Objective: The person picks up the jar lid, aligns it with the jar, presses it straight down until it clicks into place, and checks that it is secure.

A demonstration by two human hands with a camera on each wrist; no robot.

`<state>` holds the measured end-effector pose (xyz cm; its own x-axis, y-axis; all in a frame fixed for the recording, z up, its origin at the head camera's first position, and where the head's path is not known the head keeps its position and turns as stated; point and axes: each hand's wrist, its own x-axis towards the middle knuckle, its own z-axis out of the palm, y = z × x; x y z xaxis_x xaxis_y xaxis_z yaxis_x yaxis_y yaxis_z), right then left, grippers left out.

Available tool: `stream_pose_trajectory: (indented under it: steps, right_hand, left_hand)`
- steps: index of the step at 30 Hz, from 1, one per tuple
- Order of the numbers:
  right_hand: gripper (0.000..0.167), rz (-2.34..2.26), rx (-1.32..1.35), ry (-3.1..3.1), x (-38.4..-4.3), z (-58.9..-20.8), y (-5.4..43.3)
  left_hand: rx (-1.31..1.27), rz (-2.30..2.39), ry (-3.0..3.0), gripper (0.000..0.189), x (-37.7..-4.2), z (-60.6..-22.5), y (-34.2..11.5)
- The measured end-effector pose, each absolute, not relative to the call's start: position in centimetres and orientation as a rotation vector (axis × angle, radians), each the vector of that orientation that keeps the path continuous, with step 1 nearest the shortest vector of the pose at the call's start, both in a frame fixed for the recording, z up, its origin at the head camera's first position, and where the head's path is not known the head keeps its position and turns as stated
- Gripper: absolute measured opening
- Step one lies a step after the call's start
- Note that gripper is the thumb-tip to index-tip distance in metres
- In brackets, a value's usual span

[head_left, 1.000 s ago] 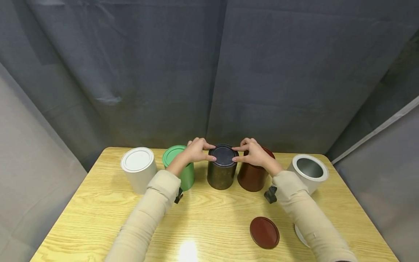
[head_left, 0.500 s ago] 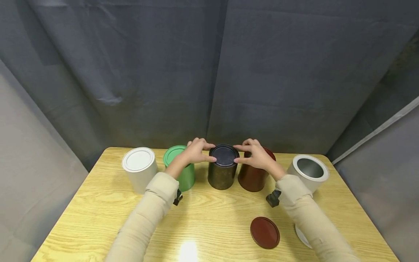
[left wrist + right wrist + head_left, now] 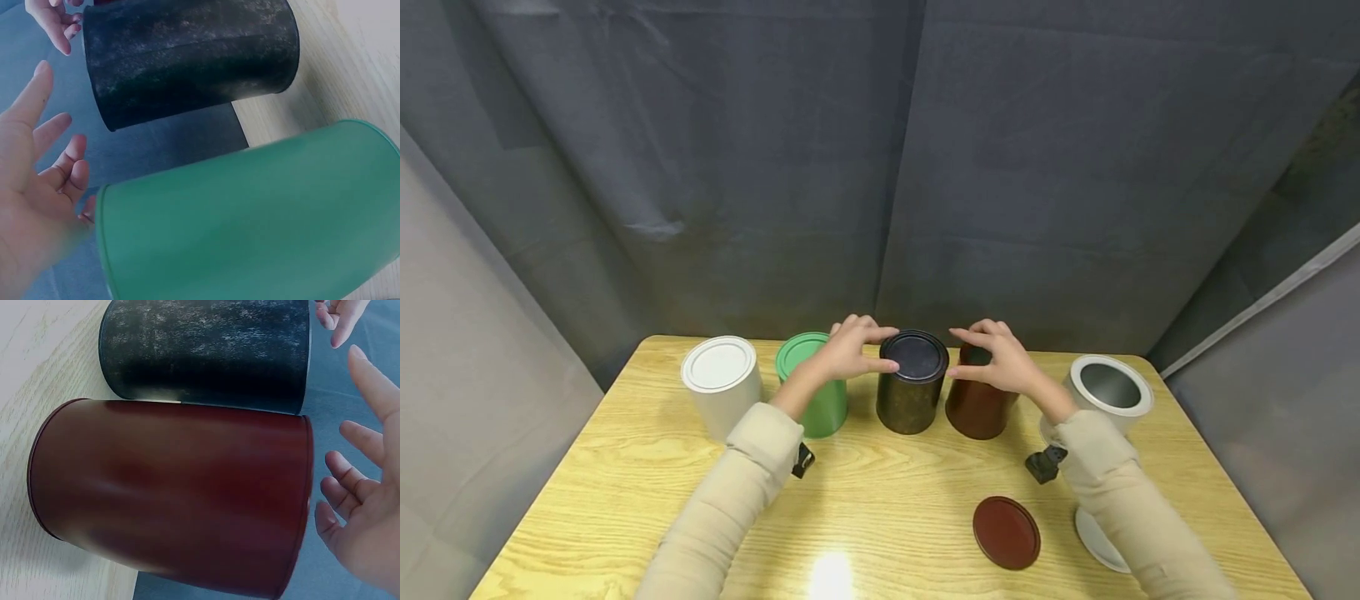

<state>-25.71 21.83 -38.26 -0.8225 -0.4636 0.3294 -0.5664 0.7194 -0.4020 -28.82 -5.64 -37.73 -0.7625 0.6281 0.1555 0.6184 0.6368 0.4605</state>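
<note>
A black can point(image 3: 910, 408) with a dark lid point(image 3: 919, 357) stands upright at the middle of the table. My left hand point(image 3: 846, 348) hovers at the left edge of this lid, thumb and forefinger extended and apart, holding nothing; whether the fingertips touch the lid I cannot tell. Over the dark red can point(image 3: 979, 412), just right of the black one, is my right hand point(image 3: 1003, 362), its fingers loosely spread and clear of the black can. Both wrist views show hands with relaxed fingers beside the can tops. The red can's top is partly hidden by my right hand.
To the left stand a lidded green can point(image 3: 826, 410) and a lidded white can point(image 3: 724, 408). An open white can point(image 3: 1108, 385) is at the right. A dark red lid point(image 3: 1006, 533) and a white lid point(image 3: 1099, 540) lie on the wooden table point(image 3: 895, 500) at front right.
My right hand has moved off the black can's lid to the right, over the red can. The left hand has barely shifted. More of the white lid shows.
</note>
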Motion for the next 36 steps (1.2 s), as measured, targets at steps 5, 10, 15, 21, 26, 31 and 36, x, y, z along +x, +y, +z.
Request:
stream_pose_trajectory:
  steps: [5,10,15,21,26,31,36]
  right_hand:
    - [0.064,0.747,0.835,-2.72,-25.3,-38.2,22.3]
    - [0.066,0.772,0.838,-2.73,-24.9,-38.0,22.5]
    - [0.066,0.805,0.831,-2.72,-24.4,-37.7,22.8]
    - [0.065,0.838,0.83,-2.7,-23.5,-37.5,23.3]
    - [0.064,0.851,0.856,-2.658,-22.8,-37.5,23.8]
    - [0.063,0.869,0.862,-2.622,-22.0,-37.6,24.2]
    - [0.063,0.873,0.872,-2.603,-21.2,-37.5,24.4]
  left_hand:
    - [1.13,0.835,2.828,0.06,-28.4,-37.6,-5.5]
    - [1.173,0.864,2.825,0.062,-27.9,-37.4,-5.6]
    - [1.204,0.89,2.813,0.063,-27.3,-37.3,-5.6]
    - [1.237,0.964,2.787,0.064,-26.5,-37.2,-5.6]
    - [1.274,1.003,2.774,0.065,-26.0,-37.3,-5.4]
    - [1.321,1.034,2.776,0.064,-25.3,-37.3,-5.2]
    - [1.358,1.044,2.763,0.064,-24.7,-37.2,-5.0]
